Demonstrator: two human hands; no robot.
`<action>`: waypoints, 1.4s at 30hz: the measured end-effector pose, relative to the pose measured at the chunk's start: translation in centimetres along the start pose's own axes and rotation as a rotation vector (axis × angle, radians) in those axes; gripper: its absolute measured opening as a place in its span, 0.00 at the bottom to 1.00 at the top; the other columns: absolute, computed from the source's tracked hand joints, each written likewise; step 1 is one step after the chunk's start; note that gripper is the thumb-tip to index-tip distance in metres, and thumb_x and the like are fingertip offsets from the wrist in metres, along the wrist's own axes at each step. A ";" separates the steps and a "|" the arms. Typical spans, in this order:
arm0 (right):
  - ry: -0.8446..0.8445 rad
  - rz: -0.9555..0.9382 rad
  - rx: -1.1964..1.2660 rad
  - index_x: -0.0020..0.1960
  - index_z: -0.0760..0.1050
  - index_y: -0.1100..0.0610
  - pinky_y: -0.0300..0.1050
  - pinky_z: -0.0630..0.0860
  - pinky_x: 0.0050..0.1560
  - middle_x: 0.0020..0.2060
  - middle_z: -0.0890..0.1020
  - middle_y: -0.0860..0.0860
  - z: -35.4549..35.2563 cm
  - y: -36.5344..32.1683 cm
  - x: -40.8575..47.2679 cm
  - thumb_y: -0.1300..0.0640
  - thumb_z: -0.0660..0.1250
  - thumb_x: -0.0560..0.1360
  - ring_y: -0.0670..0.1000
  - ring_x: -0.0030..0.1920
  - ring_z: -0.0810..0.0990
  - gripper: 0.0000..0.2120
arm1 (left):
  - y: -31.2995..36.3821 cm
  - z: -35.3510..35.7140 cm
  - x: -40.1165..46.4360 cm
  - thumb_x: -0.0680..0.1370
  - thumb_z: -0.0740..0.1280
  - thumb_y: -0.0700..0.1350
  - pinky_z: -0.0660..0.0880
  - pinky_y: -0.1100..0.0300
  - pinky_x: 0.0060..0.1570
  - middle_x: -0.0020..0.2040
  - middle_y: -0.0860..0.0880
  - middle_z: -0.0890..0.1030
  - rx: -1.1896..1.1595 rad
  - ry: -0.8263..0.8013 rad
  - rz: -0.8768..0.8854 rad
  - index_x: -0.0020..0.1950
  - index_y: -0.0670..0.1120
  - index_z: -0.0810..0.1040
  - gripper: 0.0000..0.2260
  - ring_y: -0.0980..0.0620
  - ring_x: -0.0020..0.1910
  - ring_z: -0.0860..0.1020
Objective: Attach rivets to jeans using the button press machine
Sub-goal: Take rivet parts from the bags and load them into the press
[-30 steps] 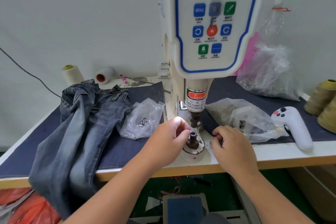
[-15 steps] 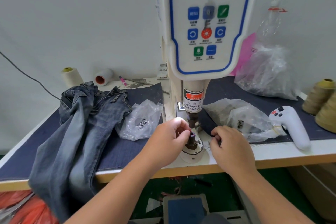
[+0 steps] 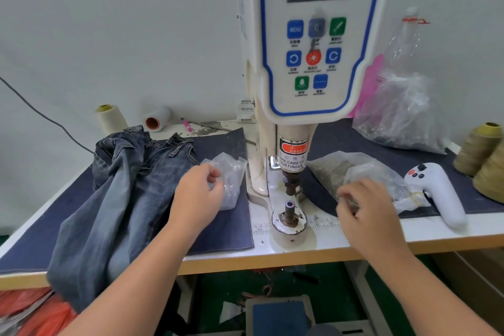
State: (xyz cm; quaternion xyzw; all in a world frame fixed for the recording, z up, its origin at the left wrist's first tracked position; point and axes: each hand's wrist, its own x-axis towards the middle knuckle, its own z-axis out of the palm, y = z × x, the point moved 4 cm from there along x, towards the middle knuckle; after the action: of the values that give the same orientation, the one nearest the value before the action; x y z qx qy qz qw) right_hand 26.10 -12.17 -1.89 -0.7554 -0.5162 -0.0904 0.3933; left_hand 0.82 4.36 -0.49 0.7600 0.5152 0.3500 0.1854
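Head view: faded blue jeans (image 3: 114,199) lie crumpled on the dark mat (image 3: 223,229) left of the button press machine (image 3: 308,63), long axis running from the far waistband toward the near table edge, legs hanging over it. The left hand (image 3: 197,199), fingers loosely curled, reaches at a small clear bag (image 3: 231,183); whether it holds anything is unclear. The right hand (image 3: 365,213) is blurred at another bag (image 3: 362,172); grip unclear. The bare lower die (image 3: 289,211) stands upright between them.

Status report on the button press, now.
Left hand at rivet bag, right hand at second bag. Lower die bare. Jeans lie left, unloaded.
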 end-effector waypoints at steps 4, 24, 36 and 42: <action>-0.082 0.115 -0.262 0.41 0.79 0.58 0.49 0.73 0.41 0.40 0.78 0.51 -2.1 2.5 2.1 0.65 0.63 0.74 0.54 0.43 0.72 0.07 | -2.0 1.0 -0.2 0.78 0.66 0.42 0.71 0.53 0.54 0.53 0.49 0.77 0.112 0.012 0.031 0.54 0.45 0.78 0.06 0.48 0.52 0.73; -0.517 0.319 -0.314 0.46 0.78 0.53 0.49 0.76 0.45 0.41 0.81 0.52 -0.5 3.8 4.5 0.59 0.60 0.79 0.53 0.44 0.78 0.09 | -2.7 1.9 -0.7 0.79 0.62 0.40 0.70 0.52 0.56 0.54 0.49 0.76 0.193 -0.007 0.031 0.56 0.44 0.79 0.09 0.48 0.54 0.72; -0.706 0.495 -0.439 0.67 0.74 0.55 0.48 0.74 0.62 0.61 0.78 0.54 -1.2 2.4 5.4 0.52 0.57 0.84 0.55 0.60 0.77 0.16 | -2.9 2.1 -0.7 0.79 0.62 0.40 0.69 0.57 0.53 0.53 0.51 0.74 0.189 0.004 0.032 0.55 0.46 0.78 0.08 0.50 0.53 0.71; -0.638 0.378 -0.588 0.62 0.76 0.49 0.46 0.76 0.48 0.53 0.80 0.51 -0.7 3.2 5.2 0.56 0.58 0.82 0.53 0.53 0.79 0.12 | -2.9 2.0 -0.6 0.78 0.62 0.40 0.69 0.57 0.54 0.53 0.51 0.75 0.195 0.007 0.039 0.55 0.45 0.79 0.09 0.50 0.54 0.71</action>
State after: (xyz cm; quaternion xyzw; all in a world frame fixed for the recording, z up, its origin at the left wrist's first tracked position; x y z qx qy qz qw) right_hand 31.34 -9.45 -0.18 -0.9055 -0.4172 0.0770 -0.0061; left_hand 0.26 5.08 -3.95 0.7833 0.5324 0.3043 0.1021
